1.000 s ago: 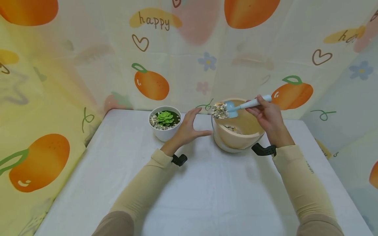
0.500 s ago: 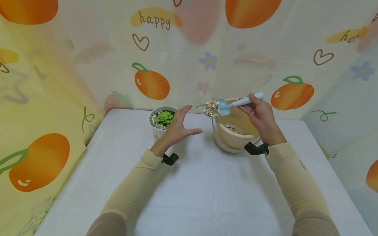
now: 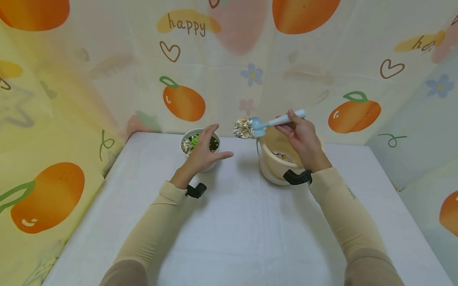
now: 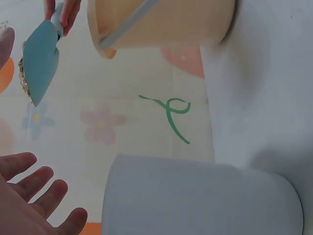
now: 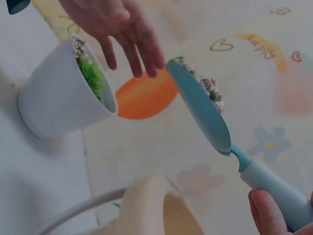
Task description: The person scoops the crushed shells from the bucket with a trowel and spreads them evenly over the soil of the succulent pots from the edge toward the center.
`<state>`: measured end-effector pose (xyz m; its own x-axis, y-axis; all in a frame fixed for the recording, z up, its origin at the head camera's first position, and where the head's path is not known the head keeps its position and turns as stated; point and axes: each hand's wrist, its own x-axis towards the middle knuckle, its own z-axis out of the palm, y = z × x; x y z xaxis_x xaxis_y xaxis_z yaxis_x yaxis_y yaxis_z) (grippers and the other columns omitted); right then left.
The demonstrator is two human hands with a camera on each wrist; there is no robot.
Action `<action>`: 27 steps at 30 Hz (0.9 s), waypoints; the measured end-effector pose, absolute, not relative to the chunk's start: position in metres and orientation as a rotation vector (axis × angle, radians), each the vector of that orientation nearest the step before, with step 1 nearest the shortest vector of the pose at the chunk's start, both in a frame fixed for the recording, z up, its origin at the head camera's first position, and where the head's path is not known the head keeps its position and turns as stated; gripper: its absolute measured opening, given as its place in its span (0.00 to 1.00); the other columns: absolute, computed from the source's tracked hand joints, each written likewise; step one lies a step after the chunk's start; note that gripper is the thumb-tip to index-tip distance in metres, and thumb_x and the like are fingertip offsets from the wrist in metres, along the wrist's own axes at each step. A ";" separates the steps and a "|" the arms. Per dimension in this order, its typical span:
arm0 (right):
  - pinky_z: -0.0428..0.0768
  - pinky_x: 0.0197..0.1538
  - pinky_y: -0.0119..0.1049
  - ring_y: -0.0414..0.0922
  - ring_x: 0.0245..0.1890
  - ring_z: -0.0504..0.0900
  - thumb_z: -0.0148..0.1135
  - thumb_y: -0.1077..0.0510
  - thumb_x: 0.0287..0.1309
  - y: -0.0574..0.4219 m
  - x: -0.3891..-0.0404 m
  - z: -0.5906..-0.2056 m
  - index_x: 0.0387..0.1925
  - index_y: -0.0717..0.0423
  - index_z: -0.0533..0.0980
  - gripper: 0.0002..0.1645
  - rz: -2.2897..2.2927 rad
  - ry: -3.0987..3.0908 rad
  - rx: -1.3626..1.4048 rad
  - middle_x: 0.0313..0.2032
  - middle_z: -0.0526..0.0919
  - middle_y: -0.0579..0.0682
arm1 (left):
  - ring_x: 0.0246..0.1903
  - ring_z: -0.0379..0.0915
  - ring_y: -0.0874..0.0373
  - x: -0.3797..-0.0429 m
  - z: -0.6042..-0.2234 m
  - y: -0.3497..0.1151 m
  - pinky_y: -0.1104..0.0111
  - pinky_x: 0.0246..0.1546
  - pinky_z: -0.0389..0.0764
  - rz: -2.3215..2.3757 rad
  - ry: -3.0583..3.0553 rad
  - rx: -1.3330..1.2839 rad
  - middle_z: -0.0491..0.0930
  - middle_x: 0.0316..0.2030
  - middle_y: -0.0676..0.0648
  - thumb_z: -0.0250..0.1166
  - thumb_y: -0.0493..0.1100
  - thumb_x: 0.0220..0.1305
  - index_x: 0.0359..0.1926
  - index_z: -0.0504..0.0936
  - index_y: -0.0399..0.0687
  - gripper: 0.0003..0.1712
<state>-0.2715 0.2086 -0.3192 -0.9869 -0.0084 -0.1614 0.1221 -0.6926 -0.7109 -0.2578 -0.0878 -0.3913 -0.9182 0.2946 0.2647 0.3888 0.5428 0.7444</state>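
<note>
A person's right hand (image 3: 302,139) grips the white handle of a blue-bladed garden trowel (image 3: 257,126), thumb along the top, above a white-covered table (image 3: 229,234). A heap of mixed pale pebbles (image 3: 244,128) fills the raised blade, which hangs between bucket and pot, nearer the bucket and touching neither. The left hand (image 3: 202,153) holds nothing, its fingers spread and its thumb held wide, in front of the pot in the head view.

The step in hand looks to be the passage of one scoop across to the plant; the next move would seem to call for a level blade until it is over the pot's rim, then a slow tilt toward the bare side.

Beyond the hands, the white flowerpot (image 5: 58,95) stands upright with a bright green succulent (image 5: 92,76) at its centre. Pebbles lie along the plant's left side, while a dark surface shows to its right. The left hand hides part of the pot, so the near edge of the topping cannot be judged. To the right, a cream bucket (image 3: 266,161) with a thin handle holds a few more pebbles at its bottom.
</note>
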 end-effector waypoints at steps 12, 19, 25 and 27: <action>0.82 0.44 0.43 0.51 0.31 0.88 0.54 0.61 0.67 0.175 -0.282 -0.320 0.40 0.61 0.72 0.06 -2.830 1.158 0.317 0.28 0.83 0.60 | 0.73 0.49 0.44 -0.261 -0.389 -0.111 0.42 0.70 0.57 -1.364 -2.640 -0.528 0.51 0.74 0.42 0.76 0.57 0.49 0.75 0.53 0.48 0.59; 0.80 0.45 0.43 0.48 0.31 0.88 0.53 0.60 0.68 0.157 -0.284 -0.323 0.42 0.60 0.71 0.06 -2.811 1.216 0.330 0.32 0.82 0.59 | 0.72 0.49 0.43 -0.261 -0.391 -0.125 0.40 0.68 0.58 -1.381 -2.651 -0.482 0.50 0.75 0.43 0.76 0.57 0.49 0.75 0.53 0.51 0.59; 0.83 0.40 0.41 0.46 0.28 0.87 0.51 0.60 0.69 0.142 -0.288 -0.326 0.39 0.58 0.71 0.05 -2.788 1.267 0.345 0.29 0.82 0.57 | 0.73 0.48 0.44 -0.264 -0.396 -0.137 0.42 0.70 0.56 -1.385 -2.635 -0.466 0.50 0.74 0.42 0.77 0.55 0.48 0.75 0.53 0.48 0.60; 0.84 0.36 0.40 0.46 0.26 0.87 0.51 0.60 0.69 0.138 -0.290 -0.328 0.37 0.58 0.71 0.05 -2.790 1.261 0.345 0.25 0.82 0.56 | 0.73 0.49 0.44 -0.265 -0.398 -0.141 0.42 0.70 0.56 -1.385 -2.632 -0.462 0.50 0.74 0.41 0.77 0.55 0.48 0.75 0.52 0.48 0.60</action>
